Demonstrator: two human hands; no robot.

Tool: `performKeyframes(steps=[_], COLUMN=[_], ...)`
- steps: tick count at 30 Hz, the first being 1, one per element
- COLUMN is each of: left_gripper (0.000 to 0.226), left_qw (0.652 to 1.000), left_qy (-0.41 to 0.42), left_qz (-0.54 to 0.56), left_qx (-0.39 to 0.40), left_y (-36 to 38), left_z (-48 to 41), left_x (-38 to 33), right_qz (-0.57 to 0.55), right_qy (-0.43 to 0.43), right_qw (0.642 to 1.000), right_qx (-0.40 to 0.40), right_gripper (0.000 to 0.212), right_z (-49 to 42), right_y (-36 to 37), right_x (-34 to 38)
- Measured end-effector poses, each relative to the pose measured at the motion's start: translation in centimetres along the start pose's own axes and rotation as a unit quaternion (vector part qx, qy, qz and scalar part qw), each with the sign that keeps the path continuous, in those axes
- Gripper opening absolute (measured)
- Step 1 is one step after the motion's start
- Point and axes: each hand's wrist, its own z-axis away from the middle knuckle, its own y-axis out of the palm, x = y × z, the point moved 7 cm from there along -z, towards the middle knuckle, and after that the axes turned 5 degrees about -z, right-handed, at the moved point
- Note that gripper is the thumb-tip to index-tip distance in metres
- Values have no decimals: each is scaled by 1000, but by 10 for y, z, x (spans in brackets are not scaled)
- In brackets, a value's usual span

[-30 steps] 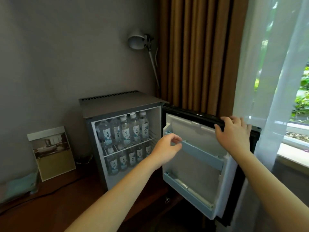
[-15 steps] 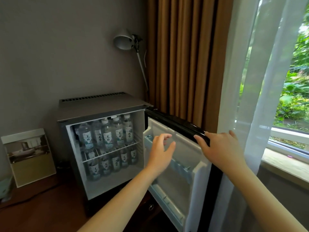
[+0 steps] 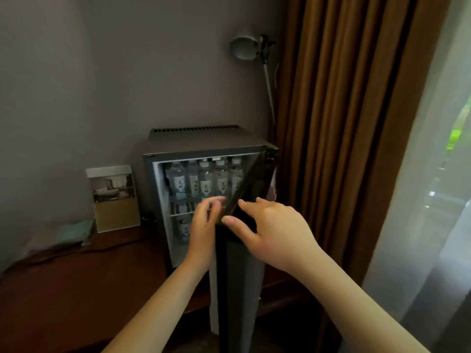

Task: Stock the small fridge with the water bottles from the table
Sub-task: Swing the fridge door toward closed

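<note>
The small grey fridge (image 3: 204,140) stands on a dark wooden table (image 3: 76,289) against the wall. Its door (image 3: 237,276) is half swung in and seen almost edge-on. Water bottles (image 3: 206,184) with white caps and pale labels fill the upper shelf, and more stand on the shelf below. My right hand (image 3: 275,230) lies over the door's top front corner, thumb on the near side. My left hand (image 3: 204,225) hovers by the door's inner edge with fingers apart, holding nothing. No bottle shows on the table.
A picture card (image 3: 113,197) leans on the wall left of the fridge, with a pale cloth (image 3: 74,231) and a dark cable beside it. A white lamp (image 3: 244,47) rises behind. Brown curtains (image 3: 344,149) and a sheer curtain (image 3: 420,200) hang to the right.
The door has swung from wide open toward the fridge, with my right hand on its top. My left hand left the door shelf and now sits at the door's edge.
</note>
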Motion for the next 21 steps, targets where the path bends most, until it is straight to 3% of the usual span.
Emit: performKeyframes(steps=[4,10,12,15,21], left_gripper=[28,19,31,57,77], left_qw=[988,961,952,949,939], left_qy=[10,73,79,17,-101], left_qz=[-41,-174,-228,-290,-327], left_qx=[-148,-201,-187,-125,-21], left_y=[-72,-117,-120,-119,-126], left_z=[2,-2,-10,-32,-87], left_x=[0,-5,-1,17,38], right_qz=[-71,-64,-46,-30,18], right_qy=[-39,-86,-90,-89,-65], right_qw=[996,991,990,987,986], right_qx=[43,84,101,129,154], right_gripper=[59,54,64,81,81], right_z=[-28,-77,-93,-120,-173], right_y=[38,95,113,135,166], right_x=[16,34,39,45,53])
